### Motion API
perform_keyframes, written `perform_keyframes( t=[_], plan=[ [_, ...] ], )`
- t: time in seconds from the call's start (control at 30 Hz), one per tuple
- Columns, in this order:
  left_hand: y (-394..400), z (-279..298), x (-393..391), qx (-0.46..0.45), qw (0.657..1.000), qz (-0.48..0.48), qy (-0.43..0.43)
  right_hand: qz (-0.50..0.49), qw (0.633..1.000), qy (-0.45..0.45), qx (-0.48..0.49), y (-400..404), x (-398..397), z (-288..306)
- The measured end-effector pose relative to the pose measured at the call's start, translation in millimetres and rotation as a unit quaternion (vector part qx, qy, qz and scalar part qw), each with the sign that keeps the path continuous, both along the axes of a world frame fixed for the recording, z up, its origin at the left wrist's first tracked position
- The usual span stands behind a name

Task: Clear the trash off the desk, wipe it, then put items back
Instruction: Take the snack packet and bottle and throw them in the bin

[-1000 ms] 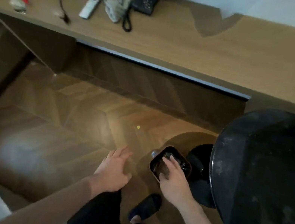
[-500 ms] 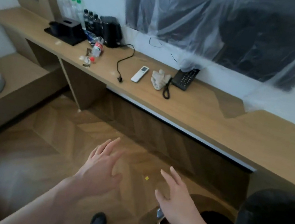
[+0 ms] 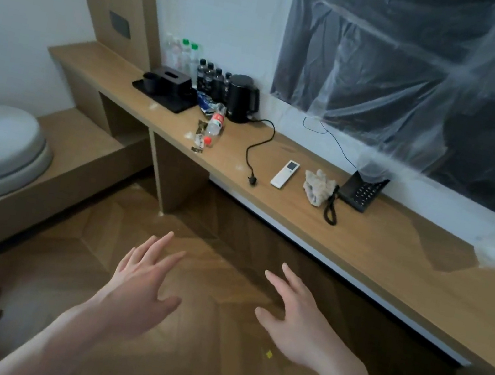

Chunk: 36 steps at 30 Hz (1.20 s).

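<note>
- Both hands hover above the herringbone wood floor (image 3: 62,257), in front of the long light-wood counter (image 3: 391,262) and well apart from it. The left hand (image 3: 143,284) and right hand (image 3: 292,317) have fingers spread and straight, holding nothing; they look readied to reach, not yet working.
- The trash sits on the counter's left half, just in front of the black electric kettle (image 3: 242,98): a crushed clear plastic bottle with red label (image 3: 215,122), a crumpled blue-and-white wrapper (image 3: 205,103) and small dark torn packets (image 3: 198,142) beside it.
- It looks flattened and scattered, light enough to gather by hand.
- A crumpled beige cloth (image 3: 317,185) lies between the white remote control (image 3: 285,174) and the black desk telephone (image 3: 361,191), probably kept handy for wiping.
</note>
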<state>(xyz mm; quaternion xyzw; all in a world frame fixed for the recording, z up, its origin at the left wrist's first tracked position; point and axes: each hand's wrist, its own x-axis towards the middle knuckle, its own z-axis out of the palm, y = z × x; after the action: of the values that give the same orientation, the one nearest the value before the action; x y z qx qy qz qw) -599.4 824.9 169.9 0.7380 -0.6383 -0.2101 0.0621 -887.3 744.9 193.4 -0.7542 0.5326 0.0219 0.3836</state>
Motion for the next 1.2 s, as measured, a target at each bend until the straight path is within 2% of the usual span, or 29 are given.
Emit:
perform_keyframes(
  t=[0.23, 0.4, 0.6, 0.7, 0.97, 1.2],
  plan=[
    [-48.9, 9.9, 49.0, -0.005, 1.0, 0.011, 0.007, 0.04, 0.999, 0.007, 0.009, -66.9, 56.5, 9.7],
    [-111.2, 23.6, 79.4, -0.004, 1.0, 0.019, -0.015, 0.05, 0.999, 0.0, -0.01, -128.7, 96.1, 3.3],
    [-195.1, 33.0, 129.0, 0.018, 0.999, 0.046, -0.008, 0.064, 0.997, 0.017, 0.026, -219.6, 145.5, -5.9],
    [-227.8, 34.4, 158.9, -0.002, 0.998, 0.059, -0.021, 0.093, 0.995, 0.006, 0.038, -271.2, 175.7, -4.7],
    [-269.3, 15.0, 230.1, 0.005, 0.99, 0.143, -0.003, 0.157, 0.987, -0.027, 0.03, -359.8, 260.6, -3.6],
    [-328.8, -8.8, 290.7, 0.023, 0.988, 0.149, 0.032, 0.141, 0.99, 0.0, 0.025, -427.1, 308.6, -17.6]
  ],
)
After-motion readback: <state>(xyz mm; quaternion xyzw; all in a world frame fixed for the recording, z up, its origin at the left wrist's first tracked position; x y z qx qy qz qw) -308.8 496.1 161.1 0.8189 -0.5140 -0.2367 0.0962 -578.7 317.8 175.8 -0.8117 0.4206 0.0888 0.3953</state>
